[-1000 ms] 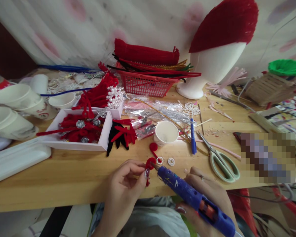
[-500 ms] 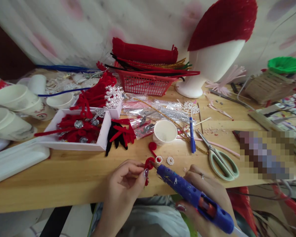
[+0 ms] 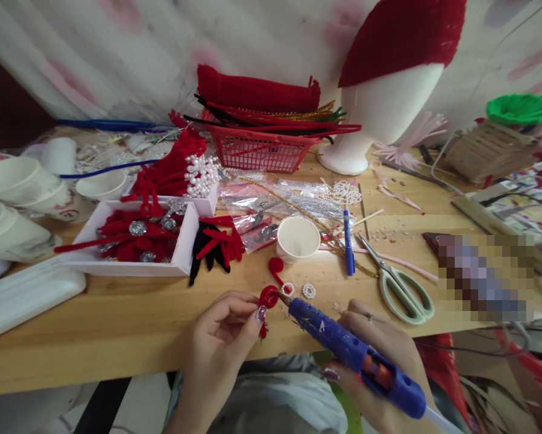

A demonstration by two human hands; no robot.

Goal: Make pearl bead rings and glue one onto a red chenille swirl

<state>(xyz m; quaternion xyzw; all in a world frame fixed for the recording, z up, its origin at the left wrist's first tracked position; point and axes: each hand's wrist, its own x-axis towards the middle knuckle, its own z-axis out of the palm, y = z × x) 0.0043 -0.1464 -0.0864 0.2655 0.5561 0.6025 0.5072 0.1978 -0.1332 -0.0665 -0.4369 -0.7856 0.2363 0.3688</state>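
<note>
Between the thumb and fingers of my left hand [image 3: 228,337] is a curled red pipe cleaner [image 3: 267,296], held above the table's front edge. My right hand [image 3: 379,355] is wrapped round a blue hot glue gun [image 3: 338,337], its metal nozzle pointing left at the curl, touching or very close to it. Just behind them lie another red pipe cleaner spiral [image 3: 276,266] and two small pearl rings [image 3: 308,291], one by the nozzle. A white paper cup [image 3: 298,239] stands behind these.
Scissors [image 3: 405,295] and a blue pen [image 3: 348,247] lie to the right. A white box [image 3: 139,268] of red pieces with silver balls is on the left, near paper cups [image 3: 15,226]. Farther back are a red basket [image 3: 259,152] and a white foam head [image 3: 383,108].
The view has shifted slightly, so everything sits a little further left and up. My hands keep nearly the same pose, the nozzle still at the red curl.
</note>
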